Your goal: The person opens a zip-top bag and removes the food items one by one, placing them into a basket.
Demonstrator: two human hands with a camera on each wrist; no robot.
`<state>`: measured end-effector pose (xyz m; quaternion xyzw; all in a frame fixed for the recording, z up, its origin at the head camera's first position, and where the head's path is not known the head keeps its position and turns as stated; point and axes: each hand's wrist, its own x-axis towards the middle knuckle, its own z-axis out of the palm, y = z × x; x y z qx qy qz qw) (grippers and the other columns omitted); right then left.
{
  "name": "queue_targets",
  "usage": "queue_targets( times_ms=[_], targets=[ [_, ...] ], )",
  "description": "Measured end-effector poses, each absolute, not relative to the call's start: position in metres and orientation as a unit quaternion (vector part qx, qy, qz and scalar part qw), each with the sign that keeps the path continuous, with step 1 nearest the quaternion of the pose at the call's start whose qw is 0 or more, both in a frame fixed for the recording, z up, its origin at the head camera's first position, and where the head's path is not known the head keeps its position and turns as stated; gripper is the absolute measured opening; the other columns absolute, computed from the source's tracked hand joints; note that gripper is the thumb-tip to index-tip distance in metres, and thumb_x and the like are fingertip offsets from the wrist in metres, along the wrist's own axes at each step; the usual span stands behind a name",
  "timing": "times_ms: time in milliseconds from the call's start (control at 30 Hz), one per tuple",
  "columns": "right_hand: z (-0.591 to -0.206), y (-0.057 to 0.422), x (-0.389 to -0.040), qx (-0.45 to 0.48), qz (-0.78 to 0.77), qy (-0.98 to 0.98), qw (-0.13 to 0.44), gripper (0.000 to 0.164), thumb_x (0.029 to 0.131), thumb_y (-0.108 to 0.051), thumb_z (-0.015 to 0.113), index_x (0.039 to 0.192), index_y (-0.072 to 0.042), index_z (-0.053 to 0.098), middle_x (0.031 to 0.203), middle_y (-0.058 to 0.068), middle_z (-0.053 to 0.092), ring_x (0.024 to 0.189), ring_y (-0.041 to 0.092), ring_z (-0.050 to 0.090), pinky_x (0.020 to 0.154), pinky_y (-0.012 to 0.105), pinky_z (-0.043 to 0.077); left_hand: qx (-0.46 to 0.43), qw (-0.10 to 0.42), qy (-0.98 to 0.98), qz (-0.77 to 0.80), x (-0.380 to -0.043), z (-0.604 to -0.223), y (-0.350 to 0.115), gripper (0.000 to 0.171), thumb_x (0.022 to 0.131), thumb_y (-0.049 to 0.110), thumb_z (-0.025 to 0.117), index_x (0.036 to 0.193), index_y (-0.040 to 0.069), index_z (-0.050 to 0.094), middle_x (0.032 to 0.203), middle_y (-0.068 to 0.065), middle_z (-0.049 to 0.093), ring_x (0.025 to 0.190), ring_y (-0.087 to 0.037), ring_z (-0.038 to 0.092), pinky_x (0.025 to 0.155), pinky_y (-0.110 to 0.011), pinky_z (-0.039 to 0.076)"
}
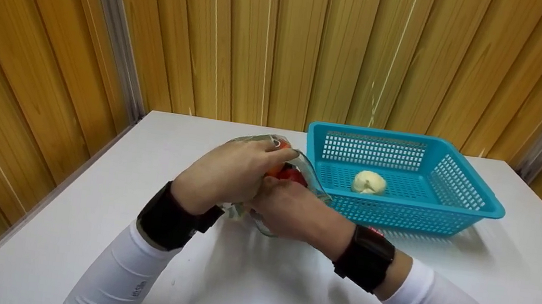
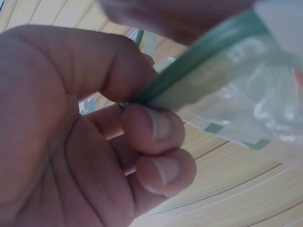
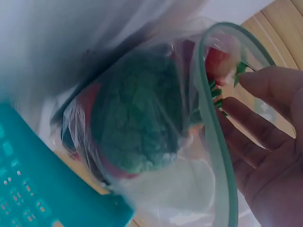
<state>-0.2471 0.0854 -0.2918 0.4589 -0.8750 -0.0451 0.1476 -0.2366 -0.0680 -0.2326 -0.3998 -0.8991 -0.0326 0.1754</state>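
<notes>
A clear zip bag with a green zip strip is held up above the white table in the head view. My left hand pinches its zip edge between thumb and fingers. At the bag's mouth is my right hand, its fingers extended and spread inside the rim, the tips beside a red item with green parts. Through the plastic show a large dark green rounded item and more red pieces. In the head view my left hand and right hand partly hide the bag.
A blue plastic basket stands at the right rear of the table, with a pale rounded item in it. Next to my right wristband, a small red-and-white item shows in front of the basket. Wood-patterned walls enclose the table's back and sides.
</notes>
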Motion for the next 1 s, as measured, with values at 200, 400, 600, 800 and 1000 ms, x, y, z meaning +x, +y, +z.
queue_targets(
  times_ms=[200,400,600,800,1000],
  targets=[
    [-0.302,0.071,-0.252,0.475,-0.101,-0.86,0.157,0.069,0.083,-0.027,0.081,0.143,-0.015,0.048,0.138,0.003,0.058,0.123,0.02,0.052,0.099,0.033,0.053,-0.397,0.154,-0.904,-0.015,-0.238,-0.232,-0.067,0.05,0.088,-0.001,0.061,0.134,0.018,0.059,0.101,-0.008,0.068,0.092,-0.024,0.066,0.087,-0.04,0.057],
    [-0.307,0.065,-0.258,0.487,-0.106,-0.845,0.192,0.06,0.086,-0.028,0.078,0.137,-0.014,0.051,0.134,0.003,0.059,0.121,0.02,0.05,0.098,0.033,0.053,-0.404,0.153,-0.902,-0.029,-0.238,-0.233,-0.069,0.053,0.088,-0.006,0.053,0.134,0.018,0.059,0.099,-0.008,0.068,0.092,-0.022,0.065,0.086,-0.038,0.057],
    [-0.312,0.067,-0.26,0.489,-0.085,-0.84,0.219,0.054,0.086,-0.026,0.078,0.133,-0.013,0.054,0.127,0.003,0.064,0.114,0.019,0.055,0.096,0.032,0.055,-0.405,0.155,-0.9,-0.034,-0.237,-0.233,-0.069,0.055,0.088,-0.007,0.052,0.135,0.019,0.06,0.102,-0.008,0.068,0.094,-0.023,0.066,0.088,-0.04,0.057],
    [-0.314,0.07,-0.262,0.479,-0.013,-0.851,0.215,0.043,0.09,-0.028,0.074,0.129,-0.016,0.061,0.116,-0.001,0.071,0.101,0.015,0.063,0.093,0.029,0.056,-0.406,0.155,-0.9,-0.035,-0.238,-0.233,-0.068,0.054,0.088,-0.007,0.053,0.135,0.019,0.061,0.101,-0.007,0.068,0.092,-0.022,0.066,0.087,-0.039,0.057],
    [-0.308,0.076,-0.259,0.474,0.0,-0.851,0.226,0.04,0.09,-0.032,0.074,0.125,-0.014,0.066,0.105,-0.001,0.075,0.091,0.014,0.068,0.089,0.027,0.057,-0.404,0.145,-0.903,-0.03,-0.238,-0.232,-0.067,0.052,0.089,-0.006,0.056,0.135,0.019,0.06,0.107,-0.008,0.069,0.094,-0.022,0.067,0.086,-0.039,0.058]
  ],
)
